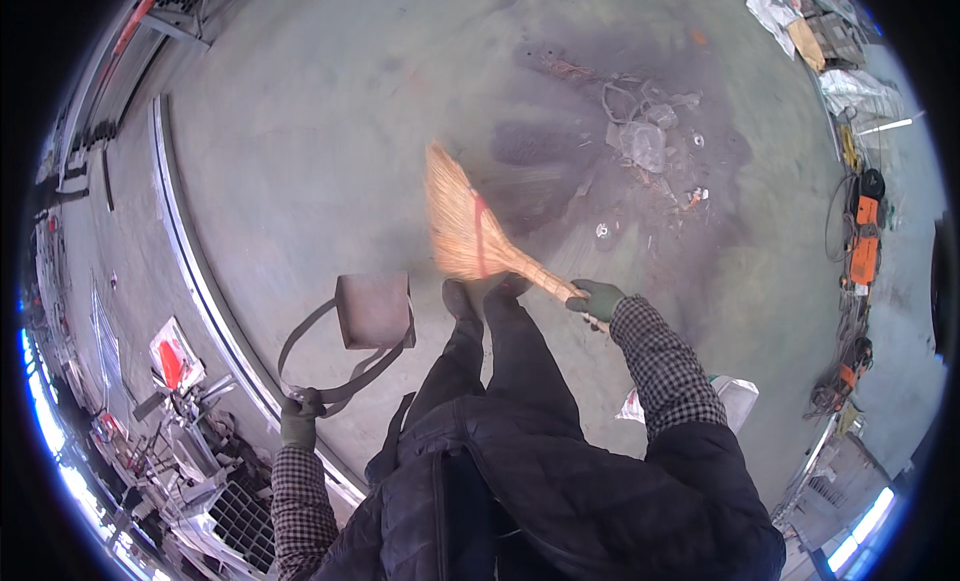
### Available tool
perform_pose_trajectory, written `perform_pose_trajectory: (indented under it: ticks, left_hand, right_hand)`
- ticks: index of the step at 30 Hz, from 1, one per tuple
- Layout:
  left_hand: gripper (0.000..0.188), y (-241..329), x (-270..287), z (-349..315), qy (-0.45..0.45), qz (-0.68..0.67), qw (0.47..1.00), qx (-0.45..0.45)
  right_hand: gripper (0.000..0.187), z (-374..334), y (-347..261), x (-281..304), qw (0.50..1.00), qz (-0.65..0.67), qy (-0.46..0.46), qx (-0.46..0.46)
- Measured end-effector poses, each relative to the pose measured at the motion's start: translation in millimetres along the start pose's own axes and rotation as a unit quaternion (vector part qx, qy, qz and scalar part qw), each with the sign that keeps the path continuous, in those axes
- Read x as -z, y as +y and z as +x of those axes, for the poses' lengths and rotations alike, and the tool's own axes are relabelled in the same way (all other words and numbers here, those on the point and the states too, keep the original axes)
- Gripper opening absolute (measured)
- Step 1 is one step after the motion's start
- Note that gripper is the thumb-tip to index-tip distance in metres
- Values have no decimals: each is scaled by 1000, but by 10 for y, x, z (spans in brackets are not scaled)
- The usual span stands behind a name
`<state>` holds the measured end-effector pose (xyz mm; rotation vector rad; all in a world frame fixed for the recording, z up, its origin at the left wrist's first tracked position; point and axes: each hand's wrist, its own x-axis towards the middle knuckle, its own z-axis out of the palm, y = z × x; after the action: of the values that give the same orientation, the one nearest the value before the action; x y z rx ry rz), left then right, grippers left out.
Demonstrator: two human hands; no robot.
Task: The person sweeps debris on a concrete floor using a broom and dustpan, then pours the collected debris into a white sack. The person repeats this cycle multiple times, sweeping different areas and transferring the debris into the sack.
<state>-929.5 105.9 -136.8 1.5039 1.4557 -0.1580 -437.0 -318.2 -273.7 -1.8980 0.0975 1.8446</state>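
Note:
My right hand, in a dark green glove, is closed round the handle end of a straw broom. The broom slants up and to the left, its bristles fanned out in front of my feet, with a red band across them. My left hand, gloved too, grips the looped dark strap handle of a metal dustpan. The square brownish pan hangs or rests left of my feet; I cannot tell which. Ahead to the right lies a pile of sweepings with crumpled clear plastic, dark dust and small scraps.
A long metal rail runs along the floor on the left. Beyond it stand metal parts and a red-and-white item. Orange hoist-like machines with cables line the right side. White sacks lie at the far right.

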Motion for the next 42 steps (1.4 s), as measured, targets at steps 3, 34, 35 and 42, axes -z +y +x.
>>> perform_pose_trajectory:
  ticks: [3, 34, 35, 42]
  left_hand:
    - [49, -77, 128, -108, 0, 19, 999, -29]
    - [38, 417, -119, 19, 7, 91, 996, -19]
    - [37, 472, -174, 43, 10, 95, 995, -8]
    - [44, 798, -541, 230, 0, 89, 996, -2]
  right_hand:
    - [73, 206, 181, 369, 969, -227, 95, 11]
    - [61, 707, 120, 896, 989, 98, 110, -9]
    - [61, 556, 280, 1084, 985, 108, 129, -41]
    - [58, -644, 604, 1478, 965, 137, 216, -63]
